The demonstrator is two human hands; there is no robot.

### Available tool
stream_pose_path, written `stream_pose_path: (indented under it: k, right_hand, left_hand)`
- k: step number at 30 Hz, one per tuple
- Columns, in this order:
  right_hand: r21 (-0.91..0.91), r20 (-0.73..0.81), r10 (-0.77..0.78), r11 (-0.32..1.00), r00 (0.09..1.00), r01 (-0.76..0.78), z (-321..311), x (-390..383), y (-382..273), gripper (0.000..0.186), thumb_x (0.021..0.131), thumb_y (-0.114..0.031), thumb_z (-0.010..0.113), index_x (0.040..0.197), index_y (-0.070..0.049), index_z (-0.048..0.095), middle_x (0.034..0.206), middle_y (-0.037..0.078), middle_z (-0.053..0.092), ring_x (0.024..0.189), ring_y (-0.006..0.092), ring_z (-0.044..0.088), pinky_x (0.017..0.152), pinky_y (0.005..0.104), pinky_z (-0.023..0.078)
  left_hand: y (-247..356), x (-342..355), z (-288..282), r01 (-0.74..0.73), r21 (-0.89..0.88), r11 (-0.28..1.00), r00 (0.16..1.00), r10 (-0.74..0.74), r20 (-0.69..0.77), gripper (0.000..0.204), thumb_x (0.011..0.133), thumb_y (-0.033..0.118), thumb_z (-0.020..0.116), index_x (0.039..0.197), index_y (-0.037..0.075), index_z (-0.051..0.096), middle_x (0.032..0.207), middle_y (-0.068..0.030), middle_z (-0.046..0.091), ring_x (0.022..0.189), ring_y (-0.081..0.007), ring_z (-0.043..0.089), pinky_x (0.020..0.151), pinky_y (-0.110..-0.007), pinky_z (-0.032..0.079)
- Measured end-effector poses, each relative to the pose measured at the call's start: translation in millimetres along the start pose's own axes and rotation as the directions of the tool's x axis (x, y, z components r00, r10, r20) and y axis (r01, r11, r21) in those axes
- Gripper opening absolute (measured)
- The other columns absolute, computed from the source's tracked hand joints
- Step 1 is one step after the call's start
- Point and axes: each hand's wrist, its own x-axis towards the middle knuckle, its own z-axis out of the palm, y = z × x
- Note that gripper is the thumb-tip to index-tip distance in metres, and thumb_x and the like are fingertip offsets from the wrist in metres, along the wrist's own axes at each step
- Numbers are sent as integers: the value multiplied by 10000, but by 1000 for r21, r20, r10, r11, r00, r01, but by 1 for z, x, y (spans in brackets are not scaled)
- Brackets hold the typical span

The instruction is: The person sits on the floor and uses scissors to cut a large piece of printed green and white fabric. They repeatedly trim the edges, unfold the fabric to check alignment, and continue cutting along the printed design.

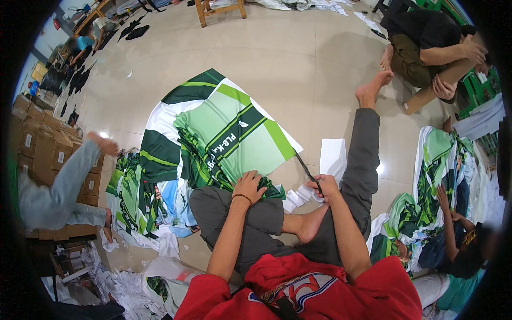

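Note:
A large piece of printed fabric in light green, dark green and white spreads over the floor and reaches my bent left knee. My left hand, with a beaded bracelet at the wrist, is closed over a bunched dark green part of it near that knee. In my right hand is a pair of dark scissors. Their blades point up and left to the fabric's lower right edge, at the white corner. Whether the blades are apart cannot be made out.
White paper pieces and small white rolls lie between my legs. More printed fabric is heaped at left and right. Cardboard boxes are stacked far left. Other people sit nearby, one holding a cardboard piece.

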Motion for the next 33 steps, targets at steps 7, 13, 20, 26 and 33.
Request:
stream_pose_path:
  k: [7,13,20,26,33]
  right_hand:
    - [97,39,37,994,999,-41,5,0,-6,304,731,-153,855,856,-23,611,605,-2,535,394,58,426,323,221,264]
    - [58,53,44,997,998,-47,14,8,-15,331,726,-165,866,856,-28,594,599,-8,526,394,57,437,323,214,284]
    - [-20,10,-15,1000,1000,15,16,17,-10,302,716,-128,856,867,-5,626,627,18,575,396,69,430,332,226,270]
    - [-40,7,-23,999,1000,24,18,15,-10,294,723,-141,848,868,-5,630,636,20,581,402,68,435,336,226,271]
    - [5,21,-31,1000,999,31,25,21,-28,271,720,-188,845,788,-29,636,604,1,551,400,66,425,336,228,265]
  left_hand:
    - [2,1,-1,12,-10,1000,1000,-12,9,507,848,376,711,1256,88,621,1382,-111,520,1310,-301,461,1051,-461,412]
    - [-2,0,1,13,-4,1000,1000,-12,15,506,850,375,709,1258,89,618,1393,-110,512,1309,-306,458,1049,-476,412]
    - [-1,0,-1,18,-20,1000,999,-17,27,513,850,381,708,1263,90,617,1404,-108,502,1315,-309,453,1049,-480,413]
    - [0,0,-1,23,-16,1000,999,-22,26,511,853,370,712,1265,83,619,1403,-110,503,1320,-304,449,1051,-473,411]
    - [2,0,-6,25,-25,999,999,-24,40,510,858,353,716,1270,69,619,1407,-113,500,1327,-293,441,1048,-460,410]
